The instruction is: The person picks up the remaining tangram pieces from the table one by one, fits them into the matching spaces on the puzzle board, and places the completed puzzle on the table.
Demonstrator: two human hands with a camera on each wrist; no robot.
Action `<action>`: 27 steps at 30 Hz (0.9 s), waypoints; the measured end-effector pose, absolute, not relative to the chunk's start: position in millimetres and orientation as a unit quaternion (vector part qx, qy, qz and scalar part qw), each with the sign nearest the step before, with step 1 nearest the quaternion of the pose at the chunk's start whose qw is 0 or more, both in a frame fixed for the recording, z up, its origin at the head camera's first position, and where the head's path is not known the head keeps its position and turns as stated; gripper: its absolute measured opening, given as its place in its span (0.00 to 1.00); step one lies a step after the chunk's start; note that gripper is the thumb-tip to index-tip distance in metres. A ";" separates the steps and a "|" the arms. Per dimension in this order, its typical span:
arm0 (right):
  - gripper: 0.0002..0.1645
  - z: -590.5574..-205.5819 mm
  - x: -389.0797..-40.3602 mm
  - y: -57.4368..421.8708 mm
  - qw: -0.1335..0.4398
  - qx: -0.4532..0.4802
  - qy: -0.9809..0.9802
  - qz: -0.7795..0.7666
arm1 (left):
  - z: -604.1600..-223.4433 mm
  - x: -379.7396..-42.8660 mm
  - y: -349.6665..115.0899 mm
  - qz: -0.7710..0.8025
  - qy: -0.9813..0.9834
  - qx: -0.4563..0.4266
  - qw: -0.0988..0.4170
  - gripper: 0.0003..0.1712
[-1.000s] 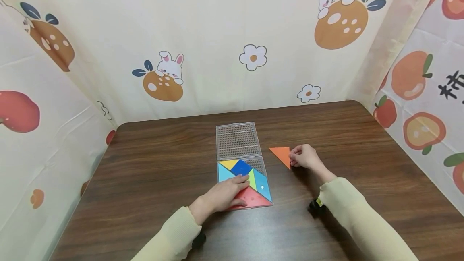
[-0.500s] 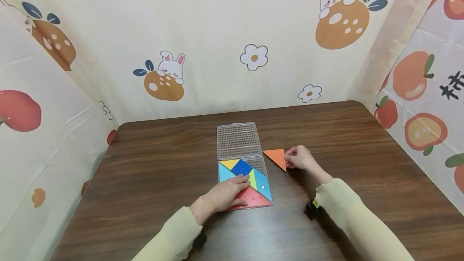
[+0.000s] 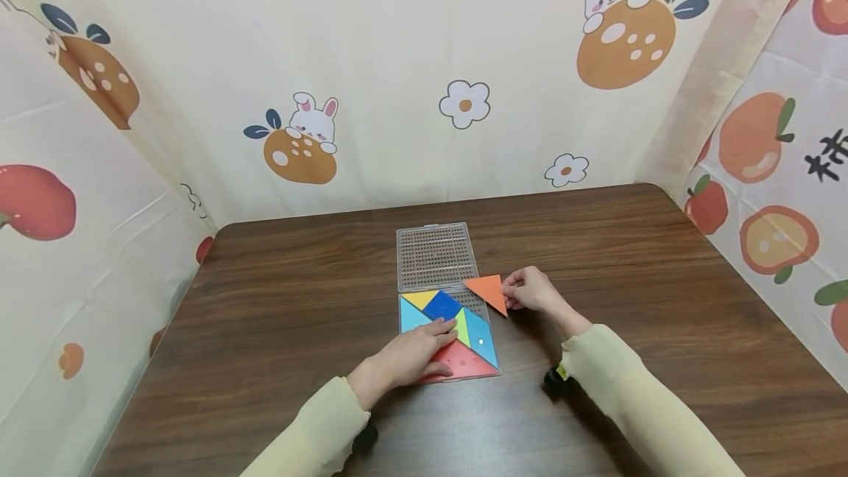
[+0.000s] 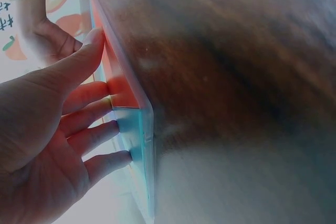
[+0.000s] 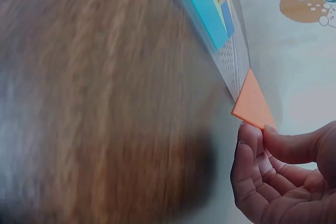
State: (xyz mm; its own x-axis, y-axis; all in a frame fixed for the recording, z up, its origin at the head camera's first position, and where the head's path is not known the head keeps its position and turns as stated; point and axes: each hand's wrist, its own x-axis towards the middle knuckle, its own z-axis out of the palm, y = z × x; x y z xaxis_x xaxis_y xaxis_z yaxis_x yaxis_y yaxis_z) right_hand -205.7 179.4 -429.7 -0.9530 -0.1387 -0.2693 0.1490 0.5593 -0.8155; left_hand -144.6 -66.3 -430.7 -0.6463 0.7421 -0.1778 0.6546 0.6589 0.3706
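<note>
An orange triangle tangram piece (image 3: 489, 291) is pinched at its right edge by my right hand (image 3: 532, 290). In the head view its pointed left end overlaps the bare far-right corner of the clear plastic case (image 3: 475, 303). My left hand (image 3: 414, 353) rests on the pieces in the case, fingers spread over them. Around it lie a red piece (image 3: 467, 361), a light blue triangle (image 3: 411, 317), a yellow piece (image 3: 419, 299), a dark blue piece (image 3: 441, 305), a green piece (image 3: 461, 326) and a teal piece (image 3: 481, 344). In the left wrist view the fingertips (image 4: 125, 157) touch the pieces.
The case's perforated lid (image 3: 436, 258) lies flat, opened away from me. Both rest on a dark brown wooden table (image 3: 298, 315). Patterned curtains (image 3: 397, 146) hang behind the table and at both sides.
My right hand has moved left with the orange triangle, from the table beside the case to over the case's right edge. My left hand has stayed in place.
</note>
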 end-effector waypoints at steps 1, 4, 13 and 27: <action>0.08 -429.5 -205.8 177.7 0.153 -0.001 0.870 -0.468 | -430.7 -144.7 -66.4 0.139 0.897 0.389 0.160 0.33; 0.07 -429.6 -206.4 172.7 0.154 -0.004 0.870 -0.468 | -430.9 -145.0 -66.7 0.141 0.897 0.387 0.162 0.33; 0.07 -430.8 -207.8 160.6 0.160 0.002 0.870 -0.466 | -431.1 -145.1 -67.2 0.145 0.896 0.387 0.163 0.33; 0.06 -433.5 -208.7 147.5 0.161 0.017 0.873 -0.460 | -430.0 -144.9 -67.5 0.144 0.894 0.392 0.162 0.33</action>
State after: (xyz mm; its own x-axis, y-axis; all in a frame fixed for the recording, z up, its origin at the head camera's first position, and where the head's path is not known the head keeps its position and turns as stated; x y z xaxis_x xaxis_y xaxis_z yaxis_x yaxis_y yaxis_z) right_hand -208.7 147.5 -433.5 -0.9476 -0.1186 -0.2966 0.1777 0.5759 -0.7980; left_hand -144.9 -67.5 -430.0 -0.6398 0.7480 -0.1764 0.6550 0.6508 0.3841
